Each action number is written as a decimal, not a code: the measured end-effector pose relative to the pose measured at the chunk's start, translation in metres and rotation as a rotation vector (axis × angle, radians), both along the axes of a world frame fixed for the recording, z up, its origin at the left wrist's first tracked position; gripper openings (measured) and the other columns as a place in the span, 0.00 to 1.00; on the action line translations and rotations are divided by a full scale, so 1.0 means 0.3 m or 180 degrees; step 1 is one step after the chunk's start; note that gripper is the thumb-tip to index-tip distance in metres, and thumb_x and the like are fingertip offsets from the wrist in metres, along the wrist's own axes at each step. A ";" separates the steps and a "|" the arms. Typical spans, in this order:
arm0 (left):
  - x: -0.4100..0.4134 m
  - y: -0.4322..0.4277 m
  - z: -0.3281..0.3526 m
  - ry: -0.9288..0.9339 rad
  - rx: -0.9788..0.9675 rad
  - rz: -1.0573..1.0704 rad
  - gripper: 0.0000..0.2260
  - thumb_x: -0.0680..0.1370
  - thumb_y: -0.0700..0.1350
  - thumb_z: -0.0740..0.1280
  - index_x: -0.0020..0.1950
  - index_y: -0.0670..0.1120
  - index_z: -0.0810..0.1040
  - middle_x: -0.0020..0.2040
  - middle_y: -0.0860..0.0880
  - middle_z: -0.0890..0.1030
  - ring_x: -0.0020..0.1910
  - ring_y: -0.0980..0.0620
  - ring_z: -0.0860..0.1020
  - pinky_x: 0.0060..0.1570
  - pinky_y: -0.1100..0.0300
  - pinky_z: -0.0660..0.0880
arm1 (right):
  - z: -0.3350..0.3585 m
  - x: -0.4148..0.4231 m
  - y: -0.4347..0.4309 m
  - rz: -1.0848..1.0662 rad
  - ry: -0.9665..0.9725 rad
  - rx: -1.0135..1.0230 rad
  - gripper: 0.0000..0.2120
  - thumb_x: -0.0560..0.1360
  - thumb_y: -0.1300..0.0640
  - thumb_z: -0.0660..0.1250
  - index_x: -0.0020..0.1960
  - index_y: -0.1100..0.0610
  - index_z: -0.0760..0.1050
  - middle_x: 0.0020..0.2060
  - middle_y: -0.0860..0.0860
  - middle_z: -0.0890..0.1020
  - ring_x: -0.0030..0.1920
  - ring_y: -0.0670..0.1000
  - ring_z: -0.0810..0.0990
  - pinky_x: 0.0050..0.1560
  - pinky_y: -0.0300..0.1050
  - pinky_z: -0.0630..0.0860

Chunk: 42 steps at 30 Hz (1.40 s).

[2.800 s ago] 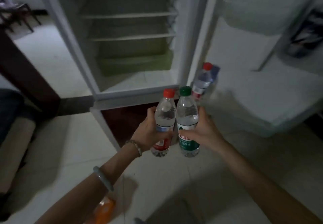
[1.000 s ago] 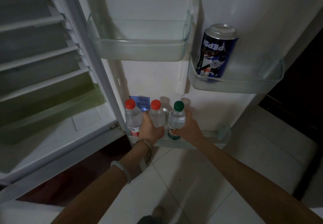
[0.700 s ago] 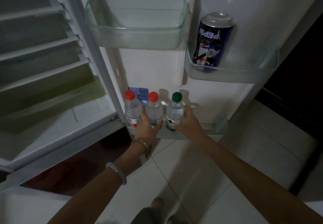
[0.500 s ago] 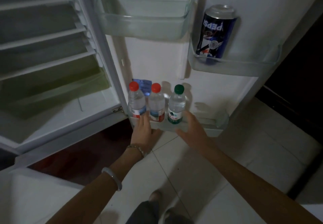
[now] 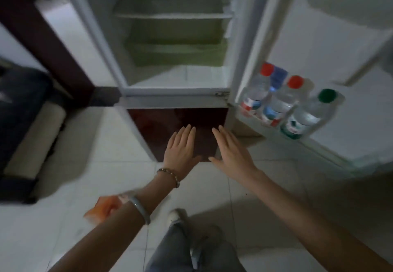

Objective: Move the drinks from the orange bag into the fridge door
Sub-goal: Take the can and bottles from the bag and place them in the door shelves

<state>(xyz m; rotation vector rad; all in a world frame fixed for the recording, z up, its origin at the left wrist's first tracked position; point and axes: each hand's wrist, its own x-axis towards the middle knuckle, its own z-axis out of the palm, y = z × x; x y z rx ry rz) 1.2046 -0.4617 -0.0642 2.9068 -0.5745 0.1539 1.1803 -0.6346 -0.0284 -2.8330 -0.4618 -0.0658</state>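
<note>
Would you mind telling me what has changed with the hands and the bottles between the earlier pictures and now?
Both hands let go. The left hand released its red-capped bottle and the right hand its green-capped bottle into the bottom door shelf, then drew back open and empty towards the body. The other red-capped bottle stayed in that shelf, and the fridge door stayed open.

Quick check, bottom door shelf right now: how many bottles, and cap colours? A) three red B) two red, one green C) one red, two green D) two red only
B: three bottles stand in the door shelf, two with red caps and one with a green cap; both hands are empty and clear of them.
</note>
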 end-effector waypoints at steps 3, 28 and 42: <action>-0.070 0.183 -0.024 0.0173 0.0085 0.0483 0.39 0.65 0.57 0.74 0.69 0.38 0.65 0.68 0.40 0.71 0.67 0.42 0.70 0.64 0.46 0.68 | -0.021 0.028 0.170 0.0463 0.0050 -0.0117 0.40 0.65 0.53 0.76 0.70 0.65 0.62 0.66 0.66 0.70 0.66 0.63 0.70 0.63 0.58 0.71; -0.689 1.305 -0.734 0.1902 0.0099 0.3261 0.31 0.76 0.53 0.64 0.72 0.40 0.57 0.73 0.41 0.62 0.73 0.43 0.57 0.72 0.49 0.52 | -0.787 -0.006 1.443 0.2481 0.1327 -0.0637 0.35 0.70 0.59 0.70 0.71 0.65 0.59 0.67 0.64 0.68 0.67 0.62 0.66 0.67 0.54 0.63; -0.472 1.515 -1.789 0.2033 0.0196 0.2238 0.20 0.76 0.46 0.63 0.67 0.42 0.67 0.69 0.43 0.70 0.70 0.44 0.64 0.70 0.49 0.58 | -1.894 0.144 1.788 0.3929 0.1487 -0.0974 0.18 0.71 0.65 0.67 0.61 0.58 0.73 0.57 0.60 0.77 0.58 0.61 0.74 0.58 0.57 0.73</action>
